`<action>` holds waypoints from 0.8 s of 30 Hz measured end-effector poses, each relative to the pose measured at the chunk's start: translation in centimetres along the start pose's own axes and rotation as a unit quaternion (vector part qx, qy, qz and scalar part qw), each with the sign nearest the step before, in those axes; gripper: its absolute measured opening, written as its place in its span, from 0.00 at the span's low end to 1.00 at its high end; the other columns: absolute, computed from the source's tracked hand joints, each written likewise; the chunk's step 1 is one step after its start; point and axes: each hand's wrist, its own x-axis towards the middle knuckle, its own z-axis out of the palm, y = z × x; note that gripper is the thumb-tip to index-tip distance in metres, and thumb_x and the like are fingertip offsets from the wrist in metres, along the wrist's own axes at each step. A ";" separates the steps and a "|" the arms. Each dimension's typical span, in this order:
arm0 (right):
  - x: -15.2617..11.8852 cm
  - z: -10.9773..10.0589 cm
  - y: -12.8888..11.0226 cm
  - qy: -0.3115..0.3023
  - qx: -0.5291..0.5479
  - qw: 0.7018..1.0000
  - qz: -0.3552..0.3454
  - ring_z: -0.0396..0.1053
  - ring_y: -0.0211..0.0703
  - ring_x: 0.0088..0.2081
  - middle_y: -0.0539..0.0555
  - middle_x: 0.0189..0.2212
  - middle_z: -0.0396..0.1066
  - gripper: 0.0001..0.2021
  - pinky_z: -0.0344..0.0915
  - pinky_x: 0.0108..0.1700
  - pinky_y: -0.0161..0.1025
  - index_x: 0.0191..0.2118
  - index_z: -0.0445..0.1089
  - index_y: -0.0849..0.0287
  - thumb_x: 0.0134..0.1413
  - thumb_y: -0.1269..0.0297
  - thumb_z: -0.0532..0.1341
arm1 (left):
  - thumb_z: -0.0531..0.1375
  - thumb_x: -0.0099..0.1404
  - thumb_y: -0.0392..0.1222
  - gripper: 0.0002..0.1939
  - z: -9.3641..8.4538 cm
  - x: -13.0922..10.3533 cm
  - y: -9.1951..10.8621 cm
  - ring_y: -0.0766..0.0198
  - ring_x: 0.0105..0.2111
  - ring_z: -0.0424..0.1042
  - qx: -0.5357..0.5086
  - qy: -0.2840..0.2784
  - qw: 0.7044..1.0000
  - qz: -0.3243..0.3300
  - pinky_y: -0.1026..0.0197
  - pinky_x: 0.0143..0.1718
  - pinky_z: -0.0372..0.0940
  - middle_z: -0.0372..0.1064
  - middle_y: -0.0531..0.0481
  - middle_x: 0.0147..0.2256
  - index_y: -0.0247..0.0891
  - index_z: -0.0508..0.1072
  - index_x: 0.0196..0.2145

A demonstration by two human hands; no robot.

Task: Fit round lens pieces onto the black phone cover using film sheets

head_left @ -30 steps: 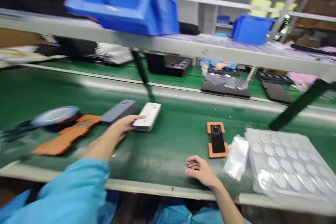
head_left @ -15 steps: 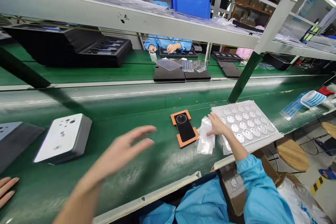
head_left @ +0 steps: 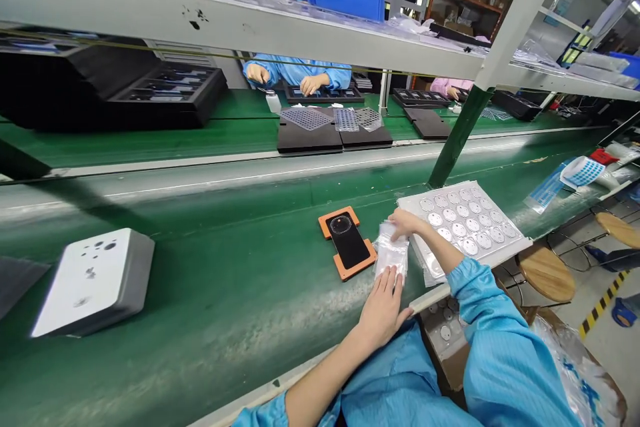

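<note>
1. Our right hand (head_left: 404, 223) curls narrowly at the clear bags' (head_left: 391, 252) far end; we cannot tell whether it pinches.
2. Our left hand (head_left: 383, 310) lies open on their near end.
3. Left of both is the orange holder (head_left: 347, 267); right, the disc tray (head_left: 493, 219).

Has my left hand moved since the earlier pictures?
Yes, rightward: the left hand was left of the orange holder; now it is right of it, fingers at the near end of the clear bags.
</note>
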 end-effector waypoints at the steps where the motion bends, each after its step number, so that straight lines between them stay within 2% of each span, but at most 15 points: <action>1: -0.8 -0.2 0.0 0.012 0.002 1.000 -0.002 0.71 0.51 0.40 0.55 0.36 0.74 0.15 0.62 0.42 0.39 0.35 0.72 0.59 0.40 0.63 0.73 | 0.61 0.65 0.53 0.41 0.0 -0.1 -0.1 0.39 0.70 0.39 0.000 0.002 1.000 0.002 0.38 0.67 0.47 0.42 0.27 0.69 0.30 0.54 0.67; 3: -2.7 0.1 -0.5 0.038 0.003 0.999 -0.009 0.71 0.50 0.39 0.55 0.35 0.74 0.06 0.61 0.41 0.39 0.36 0.72 0.59 0.51 0.68 0.65 | 0.61 0.64 0.53 0.41 0.0 -0.2 0.0 0.39 0.70 0.39 0.004 0.003 1.000 0.002 0.39 0.67 0.48 0.42 0.27 0.69 0.29 0.54 0.67; 5: -4.9 1.2 -1.6 0.061 0.000 0.998 -0.020 0.71 0.50 0.41 0.57 0.37 0.75 0.07 0.60 0.41 0.39 0.39 0.72 0.59 0.57 0.71 0.58 | 0.62 0.64 0.53 0.41 0.2 -0.2 0.0 0.39 0.70 0.39 0.014 0.008 1.000 0.001 0.39 0.68 0.48 0.42 0.26 0.68 0.27 0.54 0.67; 7: -7.1 2.8 -2.8 0.073 -0.005 0.997 -0.037 0.71 0.52 0.44 0.60 0.40 0.74 0.07 0.60 0.43 0.40 0.41 0.72 0.60 0.59 0.70 0.58 | 0.62 0.64 0.53 0.42 0.4 -0.2 0.1 0.38 0.70 0.40 0.025 0.013 1.000 0.000 0.39 0.67 0.49 0.43 0.25 0.68 0.26 0.54 0.67; 9: -8.6 4.3 -3.4 0.072 -0.007 0.996 -0.055 0.70 0.53 0.47 0.62 0.42 0.74 0.07 0.61 0.45 0.41 0.41 0.72 0.61 0.60 0.66 0.60 | 0.61 0.65 0.53 0.42 0.7 -0.3 0.1 0.39 0.69 0.42 0.044 0.018 0.999 -0.003 0.40 0.67 0.50 0.44 0.25 0.68 0.26 0.54 0.66; 11: -9.3 5.4 -3.3 0.066 -0.003 0.996 -0.065 0.71 0.51 0.46 0.60 0.40 0.74 0.09 0.61 0.46 0.39 0.41 0.72 0.61 0.64 0.63 0.57 | 0.61 0.65 0.53 0.41 0.9 -0.3 0.1 0.40 0.69 0.42 0.068 0.024 0.997 -0.003 0.41 0.67 0.50 0.44 0.25 0.68 0.26 0.53 0.67; 13: -8.9 5.8 -2.7 0.066 0.004 0.996 -0.058 0.71 0.46 0.44 0.58 0.41 0.74 0.11 0.61 0.45 0.37 0.45 0.71 0.61 0.67 0.68 0.51 | 0.60 0.66 0.53 0.40 0.9 -0.4 0.1 0.41 0.70 0.42 0.090 0.035 0.995 0.002 0.42 0.67 0.50 0.43 0.27 0.68 0.27 0.53 0.67; 15: -7.7 5.8 -1.8 0.071 0.007 0.997 -0.041 0.71 0.42 0.43 0.58 0.46 0.72 0.14 0.62 0.45 0.35 0.50 0.67 0.62 0.63 0.76 0.51 | 0.59 0.67 0.53 0.39 1.0 -0.4 0.1 0.41 0.70 0.42 0.102 0.046 0.994 0.003 0.42 0.67 0.50 0.43 0.29 0.69 0.28 0.53 0.67; 18: -5.6 5.3 -0.9 0.069 0.002 0.997 -0.023 0.70 0.42 0.44 0.60 0.52 0.68 0.22 0.61 0.43 0.34 0.55 0.64 0.62 0.54 0.78 0.59 | 0.59 0.67 0.53 0.39 1.0 -0.5 0.2 0.41 0.69 0.43 0.105 0.054 0.993 0.001 0.42 0.67 0.51 0.44 0.30 0.69 0.29 0.53 0.67; 20: -4.4 4.7 -0.6 0.054 -0.004 0.998 -0.020 0.70 0.45 0.44 0.59 0.48 0.70 0.24 0.61 0.41 0.34 0.53 0.66 0.62 0.47 0.75 0.66 | 0.60 0.66 0.53 0.39 1.0 -0.8 0.4 0.41 0.69 0.45 0.100 0.057 0.993 0.003 0.41 0.66 0.53 0.46 0.30 0.68 0.30 0.54 0.66; 22: -3.4 4.3 -0.4 0.034 -0.009 0.999 -0.018 0.70 0.46 0.41 0.56 0.39 0.73 0.23 0.59 0.38 0.34 0.46 0.70 0.62 0.40 0.73 0.71 | 0.61 0.65 0.52 0.37 0.5 -1.2 0.4 0.39 0.68 0.49 0.087 0.068 0.994 0.017 0.40 0.64 0.56 0.49 0.30 0.67 0.31 0.57 0.65; 24: -2.9 4.2 -0.4 0.019 -0.010 1.000 -0.014 0.70 0.44 0.36 0.52 0.32 0.73 0.17 0.56 0.34 0.34 0.37 0.72 0.61 0.36 0.72 0.72 | 0.60 0.67 0.47 0.28 -0.8 -1.3 0.2 0.41 0.66 0.54 0.058 0.094 0.993 0.044 0.41 0.63 0.58 0.59 0.34 0.63 0.34 0.63 0.60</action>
